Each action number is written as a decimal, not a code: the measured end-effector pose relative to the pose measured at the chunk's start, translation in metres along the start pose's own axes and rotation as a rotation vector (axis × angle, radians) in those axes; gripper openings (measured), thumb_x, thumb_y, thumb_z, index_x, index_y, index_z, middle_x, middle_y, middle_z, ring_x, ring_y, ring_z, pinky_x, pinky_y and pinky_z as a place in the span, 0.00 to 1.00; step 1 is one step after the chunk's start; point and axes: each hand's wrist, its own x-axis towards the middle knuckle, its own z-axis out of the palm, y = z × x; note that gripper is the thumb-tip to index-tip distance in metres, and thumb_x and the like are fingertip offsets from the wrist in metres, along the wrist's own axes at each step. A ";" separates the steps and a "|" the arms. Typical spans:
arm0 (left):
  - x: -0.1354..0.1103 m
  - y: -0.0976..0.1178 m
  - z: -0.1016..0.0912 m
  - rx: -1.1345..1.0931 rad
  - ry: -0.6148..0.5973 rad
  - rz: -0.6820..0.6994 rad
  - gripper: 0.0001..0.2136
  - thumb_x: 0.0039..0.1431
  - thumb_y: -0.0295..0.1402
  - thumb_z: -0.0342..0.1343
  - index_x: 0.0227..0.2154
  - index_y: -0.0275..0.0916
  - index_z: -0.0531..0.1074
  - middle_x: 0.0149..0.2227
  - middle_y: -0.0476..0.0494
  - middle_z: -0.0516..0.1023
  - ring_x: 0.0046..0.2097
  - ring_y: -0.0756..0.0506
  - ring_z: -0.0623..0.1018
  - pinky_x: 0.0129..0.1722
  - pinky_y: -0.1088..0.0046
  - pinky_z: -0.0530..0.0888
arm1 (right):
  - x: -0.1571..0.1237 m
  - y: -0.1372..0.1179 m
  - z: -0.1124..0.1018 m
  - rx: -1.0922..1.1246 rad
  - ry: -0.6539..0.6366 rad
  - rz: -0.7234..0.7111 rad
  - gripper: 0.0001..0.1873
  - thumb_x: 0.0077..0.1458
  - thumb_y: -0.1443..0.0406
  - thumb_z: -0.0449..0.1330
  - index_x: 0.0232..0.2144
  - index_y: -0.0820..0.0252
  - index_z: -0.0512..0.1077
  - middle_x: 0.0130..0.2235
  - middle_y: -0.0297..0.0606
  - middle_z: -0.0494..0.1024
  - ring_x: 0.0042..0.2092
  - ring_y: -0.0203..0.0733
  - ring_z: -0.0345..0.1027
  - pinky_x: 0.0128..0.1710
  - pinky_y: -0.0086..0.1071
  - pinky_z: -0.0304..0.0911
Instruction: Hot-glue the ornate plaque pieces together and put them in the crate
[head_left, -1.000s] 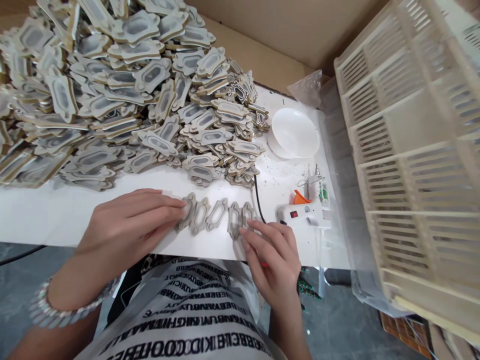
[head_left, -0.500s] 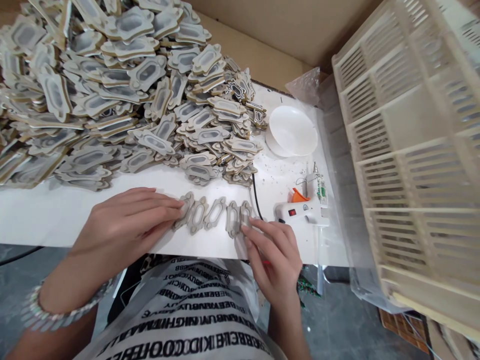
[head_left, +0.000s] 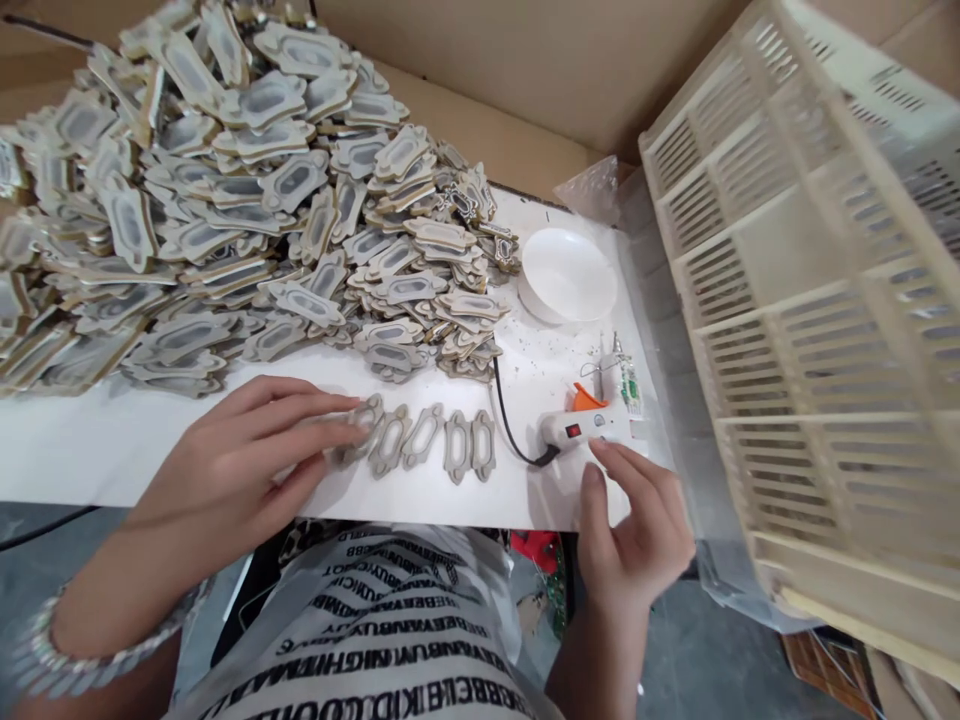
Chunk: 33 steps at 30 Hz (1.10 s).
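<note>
Several small grey frame-shaped pieces (head_left: pixel 448 447) lie in a row on the white table in front of me. My left hand (head_left: pixel 251 450) rests at the left end, its fingers stretched out and their tips on the leftmost piece (head_left: pixel 370 408), which they partly cover. To the right of the row, my right hand (head_left: pixel 637 510) is open, thumb and forefinger apart. Its forefinger is close to the white glue gun (head_left: pixel 611 424), which lies on its side with an orange trigger (head_left: pixel 587 398) and a red switch; whether they touch I cannot tell.
A large heap of similar frame pieces (head_left: pixel 292 185) fills the back left. Behind the glue gun stands a white bowl (head_left: pixel 568 275). A black cord (head_left: pixel 506 415) runs from the heap to the gun. At right rises a cream slatted plastic crate (head_left: pixel 772 255); cardboard (head_left: pixel 540 70) walls the back.
My right hand has left the right end of the row and moved right to the glue gun. The left hand stays at the leftmost piece. The view has shifted slightly.
</note>
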 end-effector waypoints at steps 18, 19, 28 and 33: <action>-0.008 0.007 0.014 0.159 0.142 -0.120 0.09 0.58 0.42 0.54 0.41 0.57 0.74 0.37 0.53 0.82 0.38 0.40 0.78 0.40 0.63 0.71 | -0.013 0.017 -0.018 0.115 -0.042 -0.031 0.13 0.60 0.75 0.59 0.44 0.58 0.77 0.41 0.42 0.80 0.41 0.41 0.76 0.38 0.33 0.74; -0.011 0.004 0.016 0.162 0.135 -0.080 0.10 0.58 0.42 0.55 0.43 0.57 0.74 0.39 0.53 0.82 0.39 0.40 0.79 0.41 0.64 0.71 | -0.012 0.017 -0.017 0.131 -0.054 -0.038 0.13 0.60 0.74 0.58 0.45 0.58 0.77 0.41 0.42 0.80 0.42 0.41 0.76 0.38 0.32 0.74; -0.030 -0.033 0.029 0.248 0.119 0.023 0.09 0.65 0.43 0.53 0.43 0.58 0.77 0.43 0.60 0.83 0.42 0.43 0.79 0.40 0.64 0.74 | -0.005 0.014 0.003 0.205 -0.049 -0.051 0.12 0.60 0.73 0.57 0.42 0.58 0.77 0.42 0.42 0.79 0.41 0.38 0.76 0.39 0.28 0.73; -0.029 -0.033 0.029 0.210 0.151 0.033 0.10 0.64 0.45 0.53 0.41 0.56 0.79 0.42 0.54 0.84 0.41 0.41 0.80 0.40 0.61 0.76 | -0.008 0.019 0.013 0.197 0.062 -0.017 0.12 0.61 0.73 0.58 0.42 0.58 0.77 0.43 0.43 0.79 0.43 0.39 0.77 0.40 0.28 0.73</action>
